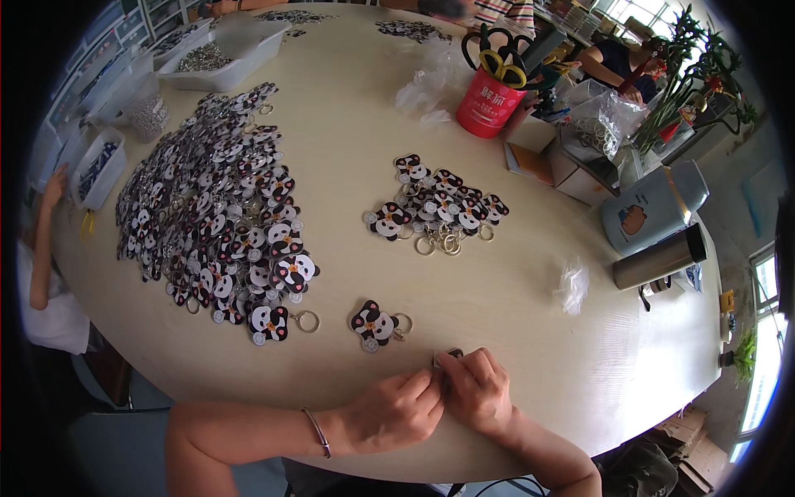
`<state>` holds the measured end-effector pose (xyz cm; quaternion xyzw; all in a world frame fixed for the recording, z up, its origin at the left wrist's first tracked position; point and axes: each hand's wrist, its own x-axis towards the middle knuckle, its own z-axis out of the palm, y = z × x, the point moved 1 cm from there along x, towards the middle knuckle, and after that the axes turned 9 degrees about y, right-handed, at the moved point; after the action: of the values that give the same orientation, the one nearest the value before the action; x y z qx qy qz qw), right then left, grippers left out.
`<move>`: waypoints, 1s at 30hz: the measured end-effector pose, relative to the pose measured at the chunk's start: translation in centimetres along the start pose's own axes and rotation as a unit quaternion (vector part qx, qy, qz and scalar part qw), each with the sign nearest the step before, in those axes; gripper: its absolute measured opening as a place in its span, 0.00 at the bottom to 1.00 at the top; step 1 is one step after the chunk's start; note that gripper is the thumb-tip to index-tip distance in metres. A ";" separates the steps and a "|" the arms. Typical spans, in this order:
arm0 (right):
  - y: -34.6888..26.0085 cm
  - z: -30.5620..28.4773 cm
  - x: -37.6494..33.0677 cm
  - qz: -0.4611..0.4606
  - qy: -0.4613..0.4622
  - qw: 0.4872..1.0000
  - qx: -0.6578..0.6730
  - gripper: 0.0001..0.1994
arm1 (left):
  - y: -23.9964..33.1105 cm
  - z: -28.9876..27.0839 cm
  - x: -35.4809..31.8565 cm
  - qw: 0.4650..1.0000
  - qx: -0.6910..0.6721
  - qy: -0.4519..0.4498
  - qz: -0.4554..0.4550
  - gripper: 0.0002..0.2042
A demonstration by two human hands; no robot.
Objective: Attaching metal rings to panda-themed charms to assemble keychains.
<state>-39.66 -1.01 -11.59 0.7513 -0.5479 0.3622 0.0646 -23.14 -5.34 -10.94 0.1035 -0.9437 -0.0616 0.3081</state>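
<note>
Two bare hands sit close together near the front edge of the table point(513, 298), and from my remote seat I see a small dark-and-pale piece point(455, 354) peeking out at the fingertips of the right hand point(482, 388). That hand's thumb and fingers are pinched on it; the left hand point(396, 412) has its fingers curled together just beside, and I cannot tell whether they grip anything. Most of the piece is hidden from me. Judging by the loose panda keychain point(373, 325) lying just beyond the left hand, I expect something light, flat and fairly stiff, with a smooth face that could slide under a fingertip. I would take hold by the outer edges of the flat body, thumb against forefinger, and leave the metal ring point(411, 321) free, since it probably swings. Hard bending could mark the printed face, so I favour a gentle squeeze.
</note>
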 end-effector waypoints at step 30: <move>1.0 -0.5 0.6 0.079 0.056 0.987 0.128 0.22 | 0.1 -0.1 0.2 1.000 0.020 -0.002 0.017 0.14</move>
<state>-40.70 -1.64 -11.19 0.6864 -0.5504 0.4743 -0.0303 -23.25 -5.26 -10.72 0.0937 -0.9471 -0.0380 0.3047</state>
